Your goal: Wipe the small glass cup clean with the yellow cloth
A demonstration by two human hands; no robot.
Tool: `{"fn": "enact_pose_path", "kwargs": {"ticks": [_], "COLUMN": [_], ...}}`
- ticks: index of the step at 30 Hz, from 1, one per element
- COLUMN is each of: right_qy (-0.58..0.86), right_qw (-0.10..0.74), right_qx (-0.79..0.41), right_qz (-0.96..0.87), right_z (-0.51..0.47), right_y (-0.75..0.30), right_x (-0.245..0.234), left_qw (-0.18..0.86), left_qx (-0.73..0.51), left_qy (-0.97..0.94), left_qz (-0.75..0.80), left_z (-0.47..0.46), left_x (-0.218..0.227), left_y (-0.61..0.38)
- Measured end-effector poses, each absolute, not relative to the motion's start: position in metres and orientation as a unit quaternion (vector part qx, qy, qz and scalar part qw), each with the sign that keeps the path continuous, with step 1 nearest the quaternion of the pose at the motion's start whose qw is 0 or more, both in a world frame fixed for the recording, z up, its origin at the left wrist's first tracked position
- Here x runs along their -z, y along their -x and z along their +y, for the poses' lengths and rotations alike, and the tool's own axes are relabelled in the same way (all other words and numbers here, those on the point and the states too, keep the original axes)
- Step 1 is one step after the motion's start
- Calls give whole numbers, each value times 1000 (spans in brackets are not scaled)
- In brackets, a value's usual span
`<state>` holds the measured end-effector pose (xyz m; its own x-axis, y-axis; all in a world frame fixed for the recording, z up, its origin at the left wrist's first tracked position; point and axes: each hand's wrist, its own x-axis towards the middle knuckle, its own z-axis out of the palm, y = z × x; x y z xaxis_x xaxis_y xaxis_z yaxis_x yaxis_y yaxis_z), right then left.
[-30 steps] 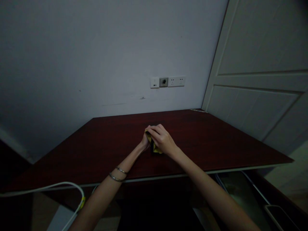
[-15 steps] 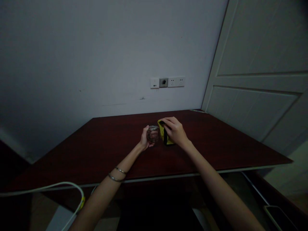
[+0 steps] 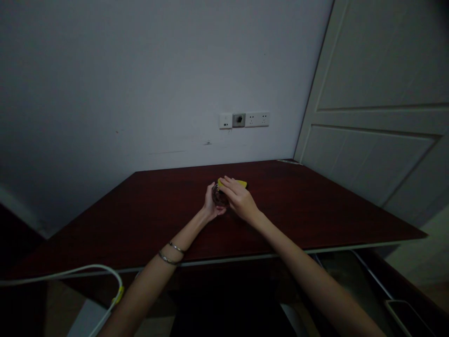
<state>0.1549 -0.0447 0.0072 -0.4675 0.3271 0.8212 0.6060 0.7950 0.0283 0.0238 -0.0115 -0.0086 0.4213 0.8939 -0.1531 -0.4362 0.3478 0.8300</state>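
We hold both arms out and angled inward, the left forearm point(image 3: 150, 283) and right forearm point(image 3: 305, 269) converging. Our left hand point(image 3: 210, 202) cups, thumb point(image 3: 211, 187) upward; close beside it, our right hand point(image 3: 241, 199) shows its back, fingers point(image 3: 228, 185) bent leftward, its wrist point(image 3: 257, 219) nearly straight.

The left hand point(image 3: 209, 202) holds a glass point(image 3: 219, 198), the right hand point(image 3: 242, 201) a yellow cloth point(image 3: 242, 183) against it.

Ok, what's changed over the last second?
The right hand, holding the yellow cloth, drew right, then came back left to the clear round object, which was mostly hidden a second ago and now partly shows. Nothing was visibly let go. The left hand keeps its grip on the object; the desk and wall sockets look unchanged.
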Motion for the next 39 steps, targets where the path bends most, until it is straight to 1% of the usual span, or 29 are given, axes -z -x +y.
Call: {"fn": "enact_pose_path", "kwargs": {"ticks": [4, 8, 10, 14, 17, 19, 22, 24, 27, 29, 35, 37, 39], "right_qy": [252, 245, 238, 237, 250, 266, 330, 386, 429, 433, 392, 369, 354], "right_qw": [415, 412, 411, 416, 424, 431, 440, 443, 403, 355, 209, 180, 172], "right_qx": [179, 187, 183, 159, 133, 127, 148, 173, 198, 206, 179, 171, 161], "right_qz": [-856, -857, -861, -864, -860, -853, -822, -791, -784, -802, -878, -896, -905], "right_z": [-44, -47, -51, -62, -72, -74, -65, -52, -28, -14, 4, 3, 1], "right_y": [-147, -137, -133, -130, -136, -145, -167, -184, -204, -207, -180, -167, -155], "right_x": [-1, 4, 7, 11, 10, 6, -3, -8, -13, -12, 5, 10, 14], "left_qw": [747, 738, 737, 728, 707, 706, 715, 708, 688, 674, 643, 644, 646], "left_qx": [-478, -556, -575, -578, -572, -546, -500, -494, -509, -521, -534, -534, -533], "left_qy": [-313, -280, -276, -291, -316, -338, -373, -388, -407, -417, -457, -463, -468], "left_qz": [341, 260, 225, 229, 271, 299, 317, 324, 319, 318, 304, 292, 282], "left_z": [-9, -8, -6, -1, 3, 4, 5, 5, 7, 8, 10, 10, 11], "left_x": [11, 12, 11, 11, 11, 9, 1, -4, -10, -11, -9, -9, -10], "left_y": [-25, -24, -23, -22, -20, -17, -9, -3, 2, 3, 2, 2, 4]}}
